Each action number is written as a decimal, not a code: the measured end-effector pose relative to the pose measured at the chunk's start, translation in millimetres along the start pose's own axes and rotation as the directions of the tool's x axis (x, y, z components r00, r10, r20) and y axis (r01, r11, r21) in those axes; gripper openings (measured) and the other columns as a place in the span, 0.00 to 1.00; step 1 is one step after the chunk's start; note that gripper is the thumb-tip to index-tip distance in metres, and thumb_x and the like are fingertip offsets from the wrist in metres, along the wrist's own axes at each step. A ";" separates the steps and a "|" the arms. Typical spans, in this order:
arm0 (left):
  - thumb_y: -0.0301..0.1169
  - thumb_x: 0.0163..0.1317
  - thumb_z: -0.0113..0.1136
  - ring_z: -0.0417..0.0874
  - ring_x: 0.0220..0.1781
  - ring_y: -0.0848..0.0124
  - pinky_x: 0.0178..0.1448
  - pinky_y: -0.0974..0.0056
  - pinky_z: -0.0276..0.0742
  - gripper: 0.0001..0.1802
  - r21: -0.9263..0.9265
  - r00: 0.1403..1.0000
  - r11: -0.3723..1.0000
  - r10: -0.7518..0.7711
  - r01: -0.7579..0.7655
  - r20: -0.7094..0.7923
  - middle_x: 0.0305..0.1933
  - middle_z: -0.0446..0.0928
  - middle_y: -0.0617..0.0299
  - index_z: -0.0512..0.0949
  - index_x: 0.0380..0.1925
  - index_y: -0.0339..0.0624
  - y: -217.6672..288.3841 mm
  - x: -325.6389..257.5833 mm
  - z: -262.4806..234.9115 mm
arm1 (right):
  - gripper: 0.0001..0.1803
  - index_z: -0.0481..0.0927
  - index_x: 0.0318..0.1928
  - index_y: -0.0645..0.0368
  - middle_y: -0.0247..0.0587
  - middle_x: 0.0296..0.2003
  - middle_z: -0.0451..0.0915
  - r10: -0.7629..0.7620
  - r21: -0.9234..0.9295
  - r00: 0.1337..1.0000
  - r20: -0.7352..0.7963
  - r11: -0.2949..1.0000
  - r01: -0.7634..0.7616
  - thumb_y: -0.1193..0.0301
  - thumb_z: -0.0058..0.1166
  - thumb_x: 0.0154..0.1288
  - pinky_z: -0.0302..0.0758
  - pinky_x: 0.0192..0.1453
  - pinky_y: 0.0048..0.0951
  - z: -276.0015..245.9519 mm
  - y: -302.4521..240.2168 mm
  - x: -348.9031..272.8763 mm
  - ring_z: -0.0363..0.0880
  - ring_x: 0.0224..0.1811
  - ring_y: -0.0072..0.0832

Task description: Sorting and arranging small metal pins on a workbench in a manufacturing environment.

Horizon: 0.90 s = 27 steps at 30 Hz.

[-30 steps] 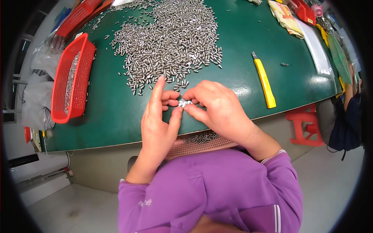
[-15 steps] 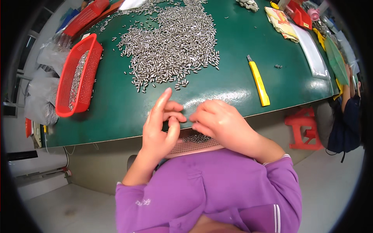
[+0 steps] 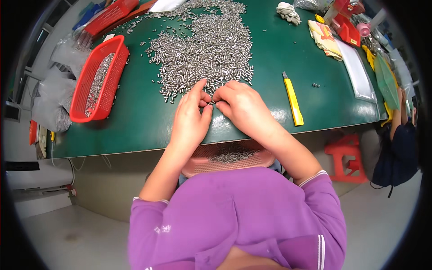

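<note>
A broad heap of small silvery metal pins [image 3: 202, 56], short with rounded ends, spreads over the green table. At its near edge, my left hand [image 3: 191, 116] and my right hand [image 3: 244, 105] meet, fingertips almost touching. My left thumb and fingers are bent together, with the index finger reaching toward the heap. Thumb and fingers of my right hand are pinched. Small metal pins show between the fingertips of both hands, partly hidden. Below my wrists, a pink perforated basket [image 3: 195, 167] sits at my lap under the table edge, with more pins inside.
A red perforated basket [image 3: 118, 67] holding pins stands at the left, beside clear plastic bags [image 3: 51, 96]. Toward the right lies a yellow utility knife [image 3: 294, 101]. Gloves [image 3: 288, 12], a cloth [image 3: 324, 39] and a red stool [image 3: 346, 155] are farther off. Another person's arm shows at far right.
Both hands have moved forward from above the pink basket to the heap's near edge. The left fingers have closed in toward the thumb. More of the pink basket shows.
</note>
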State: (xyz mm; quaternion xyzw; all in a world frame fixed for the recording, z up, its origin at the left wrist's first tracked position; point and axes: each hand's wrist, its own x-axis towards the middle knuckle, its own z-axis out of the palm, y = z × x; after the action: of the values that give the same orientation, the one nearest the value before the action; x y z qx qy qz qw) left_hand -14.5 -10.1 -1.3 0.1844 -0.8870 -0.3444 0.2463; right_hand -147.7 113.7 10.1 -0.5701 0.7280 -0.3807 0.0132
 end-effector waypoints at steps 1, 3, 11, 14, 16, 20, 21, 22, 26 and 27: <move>0.16 0.61 0.64 0.81 0.44 0.71 0.51 0.65 0.79 0.36 -0.002 1.000 1.000 -0.009 0.009 -0.002 0.44 0.81 0.60 0.68 0.71 0.40 0.4 -1.0 0.3 | 0.10 0.83 0.42 0.60 0.44 0.38 0.82 0.000 0.003 1.000 0.009 1.000 0.000 0.74 0.65 0.59 0.79 0.51 0.43 -0.4 -0.2 -0.7 0.82 0.45 0.45; 0.15 0.60 0.63 0.81 0.45 0.69 0.52 0.64 0.78 0.35 -0.017 1.000 1.000 0.019 -0.019 0.018 0.43 0.81 0.61 0.69 0.70 0.41 1.2 -3.0 -0.4 | 0.08 0.82 0.40 0.60 0.43 0.37 0.82 0.010 0.009 1.000 0.020 1.000 -0.010 0.74 0.64 0.59 0.79 0.50 0.43 -2.3 -1.2 -3.1 0.82 0.44 0.45; 0.16 0.60 0.63 0.82 0.49 0.68 0.55 0.62 0.78 0.37 -0.075 0.998 0.997 0.000 0.005 0.063 0.43 0.82 0.62 0.70 0.71 0.44 8.8 -8.8 -4.2 | 0.10 0.82 0.42 0.58 0.41 0.38 0.81 0.033 0.089 0.999 0.031 0.995 -0.036 0.74 0.66 0.59 0.78 0.51 0.44 -13.2 -4.6 -16.3 0.81 0.46 0.45; 0.16 0.58 0.64 0.82 0.49 0.68 0.54 0.63 0.78 0.38 -0.065 0.998 0.998 0.001 0.004 0.067 0.43 0.82 0.63 0.70 0.71 0.44 9.0 -9.7 -5.2 | 0.11 0.82 0.42 0.57 0.41 0.39 0.80 0.031 0.103 0.999 0.031 0.994 -0.034 0.74 0.67 0.59 0.78 0.51 0.44 -12.9 -5.7 -15.8 0.80 0.46 0.45; 0.16 0.58 0.65 0.81 0.47 0.68 0.53 0.62 0.78 0.38 -0.048 0.998 0.999 0.016 -0.013 0.056 0.43 0.82 0.62 0.70 0.71 0.43 6.8 -11.2 -4.3 | 0.11 0.82 0.43 0.57 0.41 0.39 0.80 0.032 0.099 0.999 0.036 0.994 -0.035 0.74 0.67 0.59 0.78 0.51 0.43 -10.6 -6.5 -15.5 0.80 0.45 0.45; 0.16 0.58 0.65 0.81 0.45 0.68 0.52 0.62 0.78 0.38 -0.049 0.999 0.999 0.021 -0.019 0.037 0.41 0.81 0.62 0.70 0.70 0.41 7.2 -11.3 -3.9 | 0.10 0.82 0.42 0.56 0.41 0.38 0.79 -0.004 0.004 0.998 0.070 1.000 0.004 0.73 0.66 0.61 0.78 0.48 0.42 -7.5 -6.2 -13.7 0.79 0.43 0.43; 0.16 0.57 0.64 0.81 0.44 0.64 0.51 0.59 0.78 0.37 -0.051 0.999 0.998 0.028 -0.025 0.045 0.41 0.81 0.60 0.69 0.70 0.39 8.7 -10.5 -4.5 | 0.09 0.81 0.42 0.56 0.41 0.38 0.78 -0.016 -0.012 0.997 0.078 1.000 0.017 0.74 0.65 0.62 0.78 0.47 0.42 -7.7 -6.4 -13.4 0.79 0.43 0.43; 0.16 0.56 0.64 0.81 0.43 0.60 0.51 0.56 0.79 0.37 -0.050 0.998 0.998 0.035 -0.033 0.051 0.40 0.81 0.57 0.69 0.69 0.38 9.1 -9.2 -5.5 | 0.09 0.81 0.42 0.56 0.41 0.38 0.78 -0.015 -0.011 0.997 0.082 1.000 0.016 0.74 0.65 0.62 0.78 0.47 0.42 -7.4 -6.1 -12.5 0.79 0.43 0.43; 0.14 0.57 0.62 0.81 0.42 0.59 0.48 0.56 0.79 0.37 -0.041 0.997 0.998 0.044 -0.042 0.057 0.40 0.81 0.57 0.69 0.69 0.37 10.1 -9.5 -7.4 | 0.06 0.81 0.40 0.57 0.41 0.37 0.77 -0.007 -0.026 0.996 0.088 1.000 0.010 0.75 0.63 0.64 0.76 0.46 0.43 -9.0 -5.4 -11.7 0.78 0.41 0.44; 0.14 0.57 0.62 0.81 0.42 0.59 0.48 0.56 0.79 0.37 -0.042 0.998 0.998 0.040 -0.038 0.056 0.40 0.81 0.57 0.69 0.69 0.37 8.6 -9.0 -7.4 | 0.05 0.80 0.40 0.57 0.41 0.37 0.77 -0.001 -0.016 0.995 0.098 1.000 0.003 0.76 0.62 0.64 0.76 0.46 0.43 -8.9 -5.6 -11.2 0.78 0.41 0.44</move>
State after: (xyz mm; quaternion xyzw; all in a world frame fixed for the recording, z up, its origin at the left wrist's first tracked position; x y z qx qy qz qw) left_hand -4.3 -3.5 6.7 0.1519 -0.8898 -0.3628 0.2313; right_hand -143.2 127.5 14.9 -0.5890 0.7288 -0.3464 0.0441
